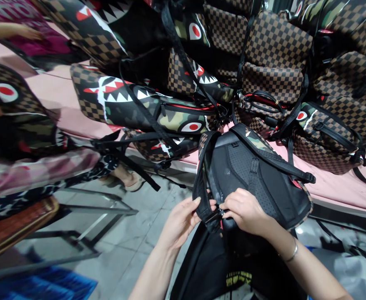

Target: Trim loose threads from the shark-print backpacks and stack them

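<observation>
My left hand [183,221] and right hand [244,210] meet, both pinching the strap buckle [213,215] of the black backpack [251,175]; shark-print bags [145,106] crowd the bench [336,187] beyond them.

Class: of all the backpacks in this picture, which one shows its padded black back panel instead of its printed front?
The backpack held by both hands, nearest the camera. The others piled on the pink table show checkered or shark-mouth fronts.

Even indoor light, left edge blurred, wide-angle bending at borders
</observation>
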`<state>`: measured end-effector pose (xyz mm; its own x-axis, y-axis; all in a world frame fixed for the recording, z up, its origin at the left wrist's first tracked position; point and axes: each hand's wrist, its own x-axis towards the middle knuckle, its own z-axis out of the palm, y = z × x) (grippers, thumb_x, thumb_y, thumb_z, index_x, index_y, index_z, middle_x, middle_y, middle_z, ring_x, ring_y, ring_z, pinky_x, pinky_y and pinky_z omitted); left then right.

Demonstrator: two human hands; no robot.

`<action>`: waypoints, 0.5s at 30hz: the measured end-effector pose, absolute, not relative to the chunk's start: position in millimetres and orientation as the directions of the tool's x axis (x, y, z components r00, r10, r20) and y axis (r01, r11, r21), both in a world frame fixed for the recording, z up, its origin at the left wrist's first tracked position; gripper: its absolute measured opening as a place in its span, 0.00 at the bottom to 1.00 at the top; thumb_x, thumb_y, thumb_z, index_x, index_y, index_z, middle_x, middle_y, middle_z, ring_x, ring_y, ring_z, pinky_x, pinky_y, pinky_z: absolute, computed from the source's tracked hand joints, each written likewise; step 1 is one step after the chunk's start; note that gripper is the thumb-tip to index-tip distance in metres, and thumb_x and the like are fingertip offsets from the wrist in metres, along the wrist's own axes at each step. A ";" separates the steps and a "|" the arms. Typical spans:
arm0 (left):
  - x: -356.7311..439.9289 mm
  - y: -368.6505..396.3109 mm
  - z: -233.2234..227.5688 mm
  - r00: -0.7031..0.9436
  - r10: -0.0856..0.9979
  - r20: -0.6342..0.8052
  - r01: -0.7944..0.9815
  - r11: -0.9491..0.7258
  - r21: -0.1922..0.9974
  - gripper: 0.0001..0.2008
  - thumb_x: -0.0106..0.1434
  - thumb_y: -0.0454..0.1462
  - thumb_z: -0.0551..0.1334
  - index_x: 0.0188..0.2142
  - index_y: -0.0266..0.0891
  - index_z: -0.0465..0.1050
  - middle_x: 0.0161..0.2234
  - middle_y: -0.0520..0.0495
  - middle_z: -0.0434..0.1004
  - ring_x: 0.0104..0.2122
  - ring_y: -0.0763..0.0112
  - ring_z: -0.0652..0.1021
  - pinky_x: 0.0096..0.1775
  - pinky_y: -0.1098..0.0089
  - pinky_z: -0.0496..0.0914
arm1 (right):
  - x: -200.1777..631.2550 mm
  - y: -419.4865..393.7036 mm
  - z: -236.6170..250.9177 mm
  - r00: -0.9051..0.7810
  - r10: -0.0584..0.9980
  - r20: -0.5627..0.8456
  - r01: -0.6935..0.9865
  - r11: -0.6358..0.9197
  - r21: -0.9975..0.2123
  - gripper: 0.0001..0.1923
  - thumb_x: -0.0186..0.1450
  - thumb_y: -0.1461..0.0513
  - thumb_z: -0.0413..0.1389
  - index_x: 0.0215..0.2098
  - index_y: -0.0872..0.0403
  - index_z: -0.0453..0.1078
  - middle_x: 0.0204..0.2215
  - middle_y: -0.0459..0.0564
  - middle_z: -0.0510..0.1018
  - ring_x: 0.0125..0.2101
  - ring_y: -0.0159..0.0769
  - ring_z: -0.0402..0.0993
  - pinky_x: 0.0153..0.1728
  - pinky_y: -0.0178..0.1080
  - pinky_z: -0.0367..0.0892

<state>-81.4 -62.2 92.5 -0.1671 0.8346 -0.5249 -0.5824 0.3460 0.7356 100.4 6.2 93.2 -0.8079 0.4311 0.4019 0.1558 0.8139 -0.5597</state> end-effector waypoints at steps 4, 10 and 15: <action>-81.6 -62.3 89.6 -0.169 0.837 -0.521 -0.574 0.346 0.742 0.18 0.53 0.31 0.64 0.45 0.28 0.71 0.31 0.36 0.80 0.27 0.63 0.80 0.26 0.72 0.75 | 99.8 -1.3 105.1 -0.760 0.443 0.476 -0.066 0.676 -0.734 0.09 0.67 0.58 0.49 0.35 0.55 0.66 0.28 0.46 0.75 0.32 0.31 0.70 0.37 0.37 0.63; -82.2 -62.5 89.8 -0.170 0.843 -0.511 -0.585 0.331 0.740 0.17 0.53 0.32 0.65 0.43 0.29 0.72 0.31 0.37 0.81 0.29 0.64 0.80 0.30 0.74 0.75 | 103.8 7.3 92.5 -0.689 0.563 0.456 0.267 0.782 -0.563 0.11 0.68 0.60 0.46 0.33 0.56 0.68 0.28 0.49 0.74 0.29 0.35 0.65 0.33 0.38 0.60; -81.0 -62.0 91.2 -0.169 0.840 -0.516 -0.576 0.341 0.743 0.18 0.53 0.32 0.65 0.45 0.29 0.71 0.31 0.37 0.81 0.29 0.62 0.80 0.31 0.72 0.75 | 102.1 7.9 89.6 -0.747 0.497 0.442 0.252 0.827 -0.503 0.12 0.68 0.61 0.45 0.32 0.56 0.67 0.28 0.49 0.74 0.28 0.34 0.63 0.32 0.37 0.60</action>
